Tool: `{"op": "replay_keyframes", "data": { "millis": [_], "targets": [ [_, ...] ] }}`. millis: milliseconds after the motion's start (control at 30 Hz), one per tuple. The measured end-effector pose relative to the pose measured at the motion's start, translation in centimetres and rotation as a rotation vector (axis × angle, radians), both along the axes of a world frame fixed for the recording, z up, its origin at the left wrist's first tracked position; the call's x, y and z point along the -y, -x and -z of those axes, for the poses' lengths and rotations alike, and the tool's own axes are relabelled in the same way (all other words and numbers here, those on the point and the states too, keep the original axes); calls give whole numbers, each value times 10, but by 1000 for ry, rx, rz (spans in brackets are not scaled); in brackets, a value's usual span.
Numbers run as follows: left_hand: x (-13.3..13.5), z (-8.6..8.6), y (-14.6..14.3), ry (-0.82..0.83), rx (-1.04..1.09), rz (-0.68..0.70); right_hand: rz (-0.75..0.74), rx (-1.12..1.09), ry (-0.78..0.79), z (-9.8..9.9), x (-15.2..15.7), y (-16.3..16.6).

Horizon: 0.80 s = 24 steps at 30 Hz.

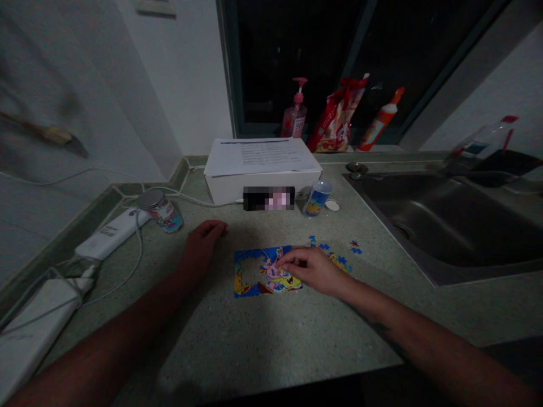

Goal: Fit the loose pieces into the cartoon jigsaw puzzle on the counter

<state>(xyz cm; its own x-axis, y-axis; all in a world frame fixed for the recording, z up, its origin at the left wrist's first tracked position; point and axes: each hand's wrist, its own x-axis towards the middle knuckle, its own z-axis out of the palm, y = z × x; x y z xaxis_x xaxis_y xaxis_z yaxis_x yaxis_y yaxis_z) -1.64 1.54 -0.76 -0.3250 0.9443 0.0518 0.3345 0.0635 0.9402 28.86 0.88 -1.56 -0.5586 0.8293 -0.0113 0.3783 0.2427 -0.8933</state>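
A small, partly assembled jigsaw puzzle (254,272) with blue, yellow and pink colours lies on the speckled countertop (263,339). My right hand (316,270) rests on its right part, fingers curled and pressed together on the pieces near the middle; whether it pinches a piece I cannot make out. Several loose blue puzzle pieces (339,251) lie scattered just right of the puzzle. My left hand (202,244) lies palm down on the counter to the left of the puzzle, fingers loosely stretched, holding nothing.
A white box (263,169) with a printed sheet stands behind the puzzle. A small tin (163,210) lies at the left, a cup (317,198) and lid (332,206) behind. Chargers and cables (110,234) sit at left. A steel sink (449,226) is at right. Bottles (294,116) line the sill.
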Motion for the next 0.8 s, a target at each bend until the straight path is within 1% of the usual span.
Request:
{"op": "replay_keyframes", "data": {
  "millis": [233,367,467,667,800],
  "targets": [
    [-1,3,0,-12,25,2,-11,-5,16,1,1,3],
    [0,0,-1,-8,20,0,-3,-12,41,1,0,9],
    [1,-2,-2,-7,21,1,-4,-27,91,1,0,13],
    [1,-1,-1,-11,11,8,-24,-68,142,-11,-4,18],
    [1,0,-1,-41,-10,18,62,-143,184,-19,-7,24]
  ]
}}
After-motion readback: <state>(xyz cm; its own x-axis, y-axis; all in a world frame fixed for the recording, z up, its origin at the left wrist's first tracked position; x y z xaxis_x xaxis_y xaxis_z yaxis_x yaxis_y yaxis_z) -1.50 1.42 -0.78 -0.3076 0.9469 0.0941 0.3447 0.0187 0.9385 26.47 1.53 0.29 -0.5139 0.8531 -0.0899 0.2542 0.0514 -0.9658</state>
